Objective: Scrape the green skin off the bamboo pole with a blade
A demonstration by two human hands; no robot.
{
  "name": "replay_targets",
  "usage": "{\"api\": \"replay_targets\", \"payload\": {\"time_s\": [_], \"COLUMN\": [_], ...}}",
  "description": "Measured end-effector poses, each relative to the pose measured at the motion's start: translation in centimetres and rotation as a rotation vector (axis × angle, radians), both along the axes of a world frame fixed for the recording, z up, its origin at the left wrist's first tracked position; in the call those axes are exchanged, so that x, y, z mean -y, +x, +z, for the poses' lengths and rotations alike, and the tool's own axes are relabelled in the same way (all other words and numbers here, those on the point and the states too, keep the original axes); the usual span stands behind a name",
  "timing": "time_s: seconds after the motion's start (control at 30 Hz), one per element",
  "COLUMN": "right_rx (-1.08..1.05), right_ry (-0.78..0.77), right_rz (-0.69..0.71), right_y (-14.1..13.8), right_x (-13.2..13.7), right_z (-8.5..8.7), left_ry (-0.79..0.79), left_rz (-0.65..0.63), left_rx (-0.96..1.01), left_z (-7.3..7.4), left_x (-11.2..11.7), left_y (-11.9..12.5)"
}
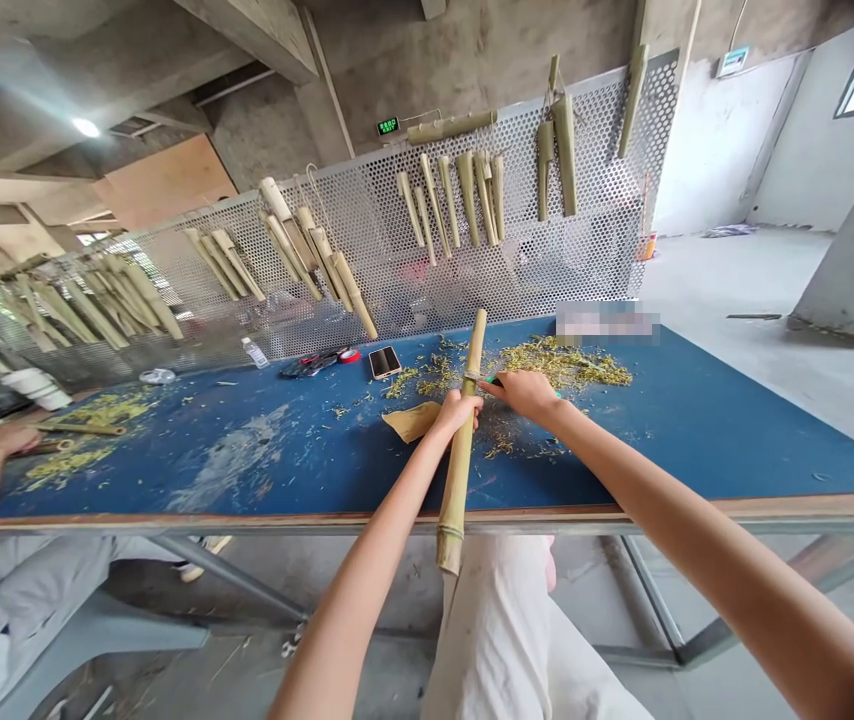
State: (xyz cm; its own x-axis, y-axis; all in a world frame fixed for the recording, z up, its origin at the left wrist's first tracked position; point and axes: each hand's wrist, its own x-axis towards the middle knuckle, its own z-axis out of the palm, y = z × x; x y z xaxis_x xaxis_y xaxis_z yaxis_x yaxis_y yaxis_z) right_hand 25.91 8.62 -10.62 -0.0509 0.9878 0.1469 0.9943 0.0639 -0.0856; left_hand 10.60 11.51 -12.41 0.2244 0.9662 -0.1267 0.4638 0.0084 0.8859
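Note:
My left hand (458,412) is closed around the middle of a bamboo pole (457,480), with a piece of tan sandpaper or cloth (410,422) beside it. The pole points away from me, its near end sticking out over the table's front edge. Just beyond, my right hand (528,394) is closed on a small tool with a green handle (497,380). The tool's tip touches or nearly touches the pole close to a pale ring at a joint. Most of the tool is hidden by my fingers.
Yellow-green shavings (569,362) lie on the blue table (697,430). A phone (385,363), red tape (350,355) and a small bottle (254,352) are behind. Bamboo pieces hang on a perforated metal screen (389,270). At left, another person's hand (11,438) rests near bamboo.

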Motion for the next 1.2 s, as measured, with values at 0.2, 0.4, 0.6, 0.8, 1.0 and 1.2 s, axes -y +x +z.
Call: {"api": "replay_targets", "payload": {"time_s": [0.2, 0.4, 0.6, 0.8, 1.0, 1.2], "right_rx": [-0.041, -0.071, 0.002, 0.021, 0.050, 0.015], "right_ry": [-0.027, -0.037, -0.016, -0.002, 0.013, -0.006], "right_rz": [-0.035, -0.040, 0.115, 0.145, -0.040, -0.057], "right_y": [-0.6, -1.0, 1.7, 3.1, 0.2, -0.7], "right_x": [0.0, -0.2, -0.8, -0.7, 0.0, -0.1], "right_z": [-0.4, -0.2, -0.1, -0.2, -0.4, -0.6], "left_ry": [0.042, 0.049, -0.015, -0.032, -0.016, -0.009], "left_rz": [-0.016, -0.021, -0.050, -0.030, 0.002, 0.010], "left_rx": [-0.033, -0.058, -0.034, -0.013, 0.001, -0.003], "left_z": [-0.2, -0.3, 0.1, 0.3, 0.2, 0.6], "left_x": [-0.1, -0.2, 0.2, 0.2, 0.1, 0.5], "left_y": [0.0, 0.0, -0.2, -0.1, 0.2, 0.2]}}
